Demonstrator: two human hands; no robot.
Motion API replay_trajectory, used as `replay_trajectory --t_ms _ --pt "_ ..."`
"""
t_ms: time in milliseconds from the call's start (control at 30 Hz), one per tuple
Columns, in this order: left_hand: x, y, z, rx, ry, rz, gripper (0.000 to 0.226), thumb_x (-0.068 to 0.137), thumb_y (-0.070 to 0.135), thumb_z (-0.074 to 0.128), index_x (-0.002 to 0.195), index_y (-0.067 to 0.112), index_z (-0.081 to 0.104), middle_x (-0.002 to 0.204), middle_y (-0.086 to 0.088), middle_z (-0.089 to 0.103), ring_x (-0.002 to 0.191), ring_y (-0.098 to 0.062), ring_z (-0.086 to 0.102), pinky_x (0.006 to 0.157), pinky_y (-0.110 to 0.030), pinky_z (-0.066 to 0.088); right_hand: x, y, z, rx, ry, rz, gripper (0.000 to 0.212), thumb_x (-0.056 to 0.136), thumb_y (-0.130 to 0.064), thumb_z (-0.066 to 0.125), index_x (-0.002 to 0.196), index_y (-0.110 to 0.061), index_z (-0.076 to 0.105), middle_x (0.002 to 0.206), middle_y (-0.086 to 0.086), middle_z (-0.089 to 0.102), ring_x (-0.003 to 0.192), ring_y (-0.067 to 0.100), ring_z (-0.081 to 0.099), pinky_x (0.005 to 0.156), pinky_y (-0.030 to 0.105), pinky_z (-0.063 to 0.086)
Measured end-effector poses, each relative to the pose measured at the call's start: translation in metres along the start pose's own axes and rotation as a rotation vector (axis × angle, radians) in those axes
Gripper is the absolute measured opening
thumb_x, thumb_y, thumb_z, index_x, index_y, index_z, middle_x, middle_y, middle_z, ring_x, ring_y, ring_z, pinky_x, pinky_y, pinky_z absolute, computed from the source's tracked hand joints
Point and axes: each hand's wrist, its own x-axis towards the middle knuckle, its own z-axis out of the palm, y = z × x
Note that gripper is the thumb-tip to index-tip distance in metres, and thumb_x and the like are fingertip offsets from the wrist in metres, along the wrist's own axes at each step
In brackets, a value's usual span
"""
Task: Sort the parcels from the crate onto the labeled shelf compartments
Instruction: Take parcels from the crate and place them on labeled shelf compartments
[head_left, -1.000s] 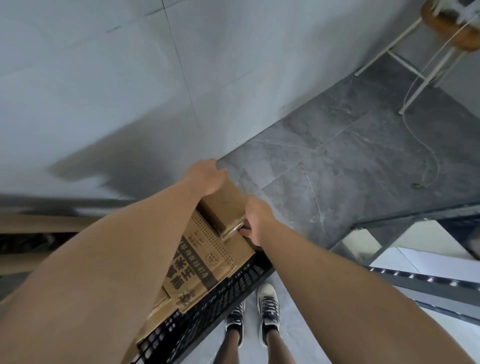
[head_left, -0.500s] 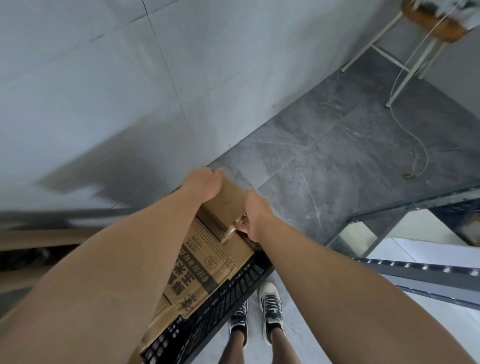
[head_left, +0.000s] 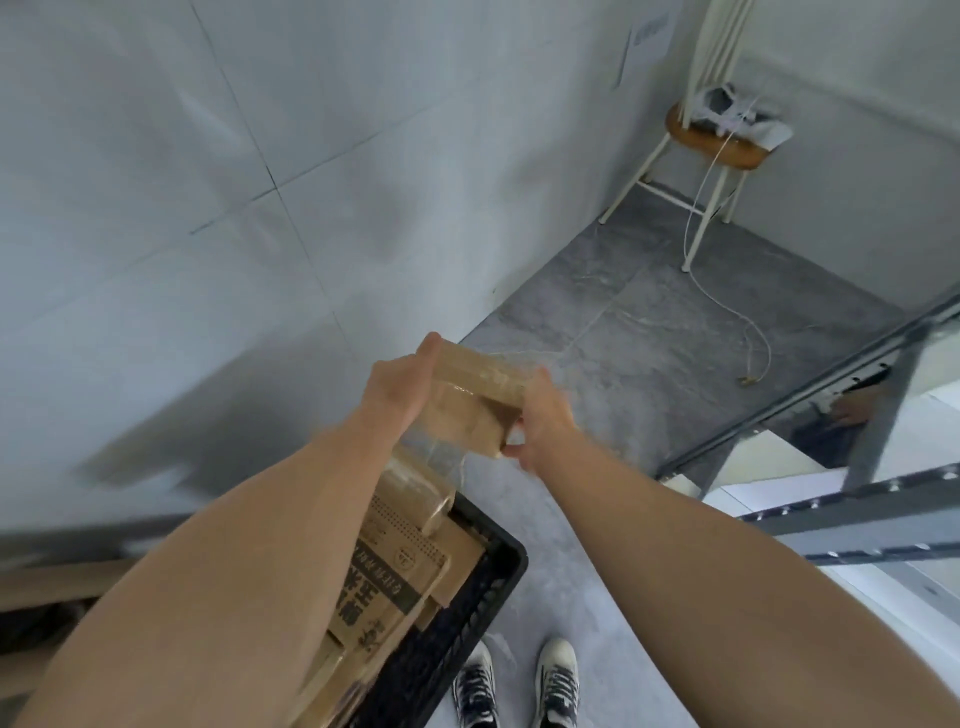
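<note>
A small taped cardboard parcel (head_left: 470, 400) hangs in the air above the floor, held between both hands. My left hand (head_left: 397, 387) grips its left end and my right hand (head_left: 545, 421) grips its right end. Below my left forearm stands the black plastic crate (head_left: 467, 608), holding several brown cardboard parcels, among them a printed box (head_left: 395, 577) and a taped parcel (head_left: 415, 491). The grey metal shelf (head_left: 857, 514) stands at the right, with only part of its frame and boards in view.
A grey tiled wall (head_left: 208, 208) is straight ahead. A white chair (head_left: 711, 140) with a wooden seat stands in the far corner, and a white cable (head_left: 727, 306) trails from it over the dark floor. My shoes (head_left: 519, 686) are at the bottom.
Both hands have lifted the small parcel up out of the crate and away from the other boxes. The view has tilted up, bringing the chair and corner into sight.
</note>
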Motion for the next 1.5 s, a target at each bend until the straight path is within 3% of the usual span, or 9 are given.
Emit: replay_trajectory --t_ms 167,300,633,833,933,1000,1167,1333,1500 --pt "-0.023 0.006 0.011 -0.244 -0.02 0.02 0.101 0.051 0.099 0.05 0.11 0.02 0.073 0.113 -0.007 0.073 0.104 -0.029 0.069 0.1 -0.051 0.052 -0.034 -0.022 -0.032 0.043 0.026 -0.058 0.057 0.091 -0.065 0.046 0.13 -0.024 0.057 0.123 0.001 0.062 0.109 0.028 0.06 0.101 0.051 0.05" --pt "-0.077 0.014 0.022 -0.234 0.008 0.03 0.098 0.064 0.091 0.038 0.134 0.026 0.059 0.128 0.0 0.06 0.12 -0.025 0.055 0.109 -0.053 0.041 -0.052 -0.024 -0.064 0.034 0.027 -0.117 0.07 0.089 -0.072 0.044 0.134 -0.02 0.055 0.129 0.001 0.061 0.116 0.026 0.057 0.103 0.046 0.044" --pt "-0.186 0.01 0.068 -0.281 0.092 0.178 0.048 0.076 0.072 0.034 0.095 0.032 0.053 0.107 0.006 0.057 0.11 -0.025 0.055 0.103 -0.059 0.043 -0.102 -0.001 -0.155 0.06 -0.167 -0.247 0.049 0.101 -0.061 0.041 0.097 -0.022 0.069 0.103 0.003 0.074 0.103 0.024 0.068 0.073 0.035 0.05" --pt "-0.234 -0.009 0.091 -0.355 0.136 0.209 0.047 0.08 0.076 0.04 0.099 0.034 0.051 0.111 0.004 0.06 0.107 -0.025 0.059 0.098 -0.054 0.048 -0.131 0.011 -0.201 0.069 -0.246 -0.328 0.044 0.1 -0.058 0.048 0.109 -0.02 0.066 0.109 0.002 0.073 0.103 0.021 0.068 0.07 0.034 0.053" --pt "-0.257 -0.013 0.101 -0.425 0.142 0.229 0.037 0.099 0.058 0.044 0.111 0.024 0.051 0.101 -0.001 0.059 0.096 -0.023 0.059 0.083 -0.044 0.049 -0.142 0.016 -0.218 0.084 -0.272 -0.391 0.036 0.1 -0.051 0.05 0.109 -0.021 0.067 0.113 0.002 0.073 0.108 0.021 0.067 0.077 0.037 0.057" --pt "-0.27 -0.016 0.106 -0.442 0.144 0.227 0.037 0.101 0.054 0.045 0.12 0.022 0.046 0.11 -0.003 0.058 0.104 -0.023 0.059 0.087 -0.045 0.052 -0.15 0.019 -0.227 0.083 -0.286 -0.428 0.028 0.099 -0.044 0.051 0.107 -0.022 0.067 0.115 0.002 0.073 0.112 0.021 0.065 0.081 0.038 0.058" --pt "-0.294 -0.02 0.106 -0.462 0.09 0.281 0.053 0.102 0.057 0.041 0.151 0.05 0.023 0.14 -0.007 0.053 0.123 -0.035 0.056 0.101 -0.062 0.046 -0.175 0.025 -0.247 0.065 -0.284 -0.492 0.013 0.101 -0.032 0.057 0.108 -0.026 0.065 0.12 0.002 0.067 0.116 0.02 0.061 0.086 0.037 0.059" --pt "-0.312 -0.021 0.108 -0.42 0.003 0.389 0.036 0.105 0.048 0.041 0.14 0.043 0.042 0.114 0.007 0.059 0.116 -0.031 0.059 0.103 -0.06 0.047 -0.189 0.033 -0.26 0.14 -0.258 -0.575 0.014 0.103 -0.019 0.055 0.111 -0.021 0.066 0.114 0.005 0.07 0.107 0.018 0.063 0.089 0.036 0.058" --pt "-0.321 -0.022 0.106 -0.409 0.001 0.478 0.027 0.102 0.048 0.046 0.112 0.024 0.049 0.114 -0.006 0.058 0.102 -0.017 0.06 0.09 -0.048 0.057 -0.199 0.048 -0.265 0.206 -0.212 -0.641 0.02 0.102 -0.017 0.057 0.121 -0.016 0.064 0.107 0.007 0.075 0.101 0.017 0.07 0.091 0.036 0.059"
